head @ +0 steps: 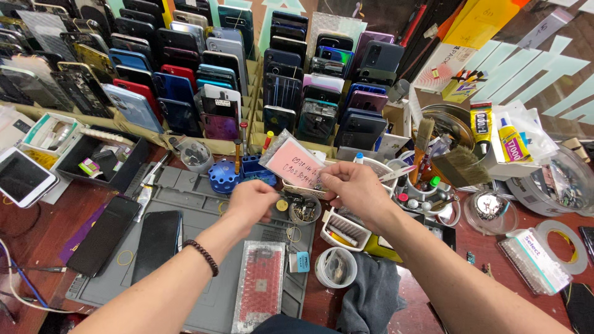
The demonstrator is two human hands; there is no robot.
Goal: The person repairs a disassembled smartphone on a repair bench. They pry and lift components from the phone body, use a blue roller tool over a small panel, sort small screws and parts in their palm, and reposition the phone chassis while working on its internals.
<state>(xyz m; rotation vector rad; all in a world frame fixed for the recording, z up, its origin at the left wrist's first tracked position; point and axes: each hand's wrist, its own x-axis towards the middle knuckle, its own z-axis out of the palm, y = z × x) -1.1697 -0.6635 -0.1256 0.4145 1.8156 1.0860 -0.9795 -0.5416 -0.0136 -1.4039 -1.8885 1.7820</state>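
Note:
My left hand [250, 201] hovers over the far edge of the grey work mat [204, 247], fingers pinched near a small round dish of tiny parts [305, 210]; whether it grips anything I cannot tell. My right hand [352, 188] pinches the lower corner of a small clear bag with a pink handwritten label [294, 162], held up above the dish. A beaded bracelet [204, 255] circles my left wrist. A bubble-wrapped red part [260, 294] lies on the mat near me.
Two dark phones [158, 244] [105, 234] lie at the mat's left. Racks of phone back covers [204, 68] fill the rear. A blue screwdriver holder [224, 176], brushes [461, 164], glue tubes [510, 139], small tubs [335, 267], a tape roll [566, 244] and a grey cloth [371, 297] crowd the right.

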